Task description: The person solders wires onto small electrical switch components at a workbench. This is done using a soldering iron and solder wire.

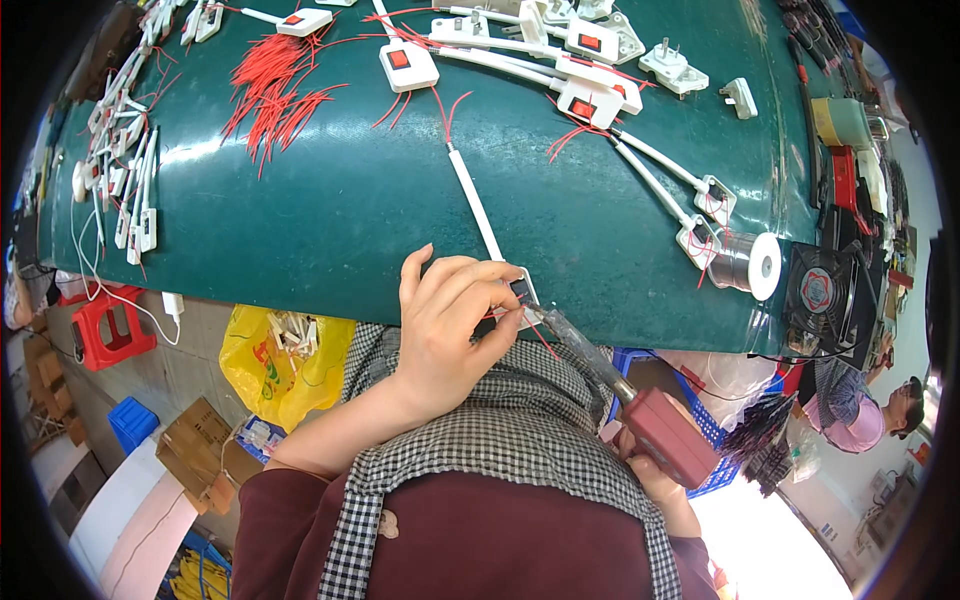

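Near the table's front edge lies a white switch housing (531,284) with dark parts inside. A white cable (473,200) runs away from it, with thin red wires at its far end. My left hand (445,325) is at the housing, thumb and index finger pinched on a thin red wire (546,343); the fingertips partly cover the housing. My right hand (650,462) is closed around the dark red handle of a soldering iron (668,432), and partly hidden behind it. The iron's tip reaches the housing beside my left fingertips.
At the far side lie white switches (410,66), plug parts (672,68) and a heap of red wires (275,85). More switch assemblies (135,225) line the left. A solder spool (764,266) and a black fan (822,290) stand right. A yellow bag (255,375) sits below the table.
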`<state>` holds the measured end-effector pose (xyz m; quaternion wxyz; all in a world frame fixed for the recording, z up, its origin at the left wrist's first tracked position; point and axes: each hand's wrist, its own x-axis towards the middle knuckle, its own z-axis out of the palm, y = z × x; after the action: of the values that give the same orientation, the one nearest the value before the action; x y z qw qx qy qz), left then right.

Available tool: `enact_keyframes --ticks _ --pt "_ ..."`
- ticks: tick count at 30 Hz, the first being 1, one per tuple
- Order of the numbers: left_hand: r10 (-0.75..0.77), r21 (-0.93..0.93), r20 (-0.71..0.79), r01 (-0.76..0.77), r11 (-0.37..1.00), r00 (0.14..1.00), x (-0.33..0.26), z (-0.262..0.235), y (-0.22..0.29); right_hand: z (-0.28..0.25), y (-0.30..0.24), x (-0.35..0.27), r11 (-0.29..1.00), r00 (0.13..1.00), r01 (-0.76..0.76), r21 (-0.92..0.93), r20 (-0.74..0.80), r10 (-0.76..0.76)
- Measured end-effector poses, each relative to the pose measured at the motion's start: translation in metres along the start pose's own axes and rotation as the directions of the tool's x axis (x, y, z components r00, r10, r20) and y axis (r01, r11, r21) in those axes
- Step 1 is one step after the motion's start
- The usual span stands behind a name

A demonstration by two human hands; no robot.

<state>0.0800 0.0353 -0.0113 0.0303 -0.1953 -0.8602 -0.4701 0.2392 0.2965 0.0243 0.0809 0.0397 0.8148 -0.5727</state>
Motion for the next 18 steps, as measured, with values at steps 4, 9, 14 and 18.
enact_keyframes --ticks 4,9,14,18 --pt "-0.003 0.013 0.007 0.003 1.0 1.0 -0.002 0.0 0.002 0.0 0.001 -0.002 0.999 0.999 0.035 -0.042 -0.031 -0.036" --pt "0.026 0.008 -0.02 -0.026 1.0 0.999 -0.001 0.002 -0.001 0.007 0.005 -0.018 0.961 0.983 -0.072 0.266 -0.142 0.113" --pt "0.02 0.008 -0.015 -0.02 1.0 1.0 -0.001 0.002 -0.001 0.006 0.0 -0.012 0.945 0.978 -0.11 0.308 -0.134 0.158" --pt "0.057 0.051 0.021 -0.058 0.997 0.998 -0.001 -0.002 -0.002 0.007 -0.019 0.003 0.898 0.963 -0.193 0.396 -0.1 0.251"
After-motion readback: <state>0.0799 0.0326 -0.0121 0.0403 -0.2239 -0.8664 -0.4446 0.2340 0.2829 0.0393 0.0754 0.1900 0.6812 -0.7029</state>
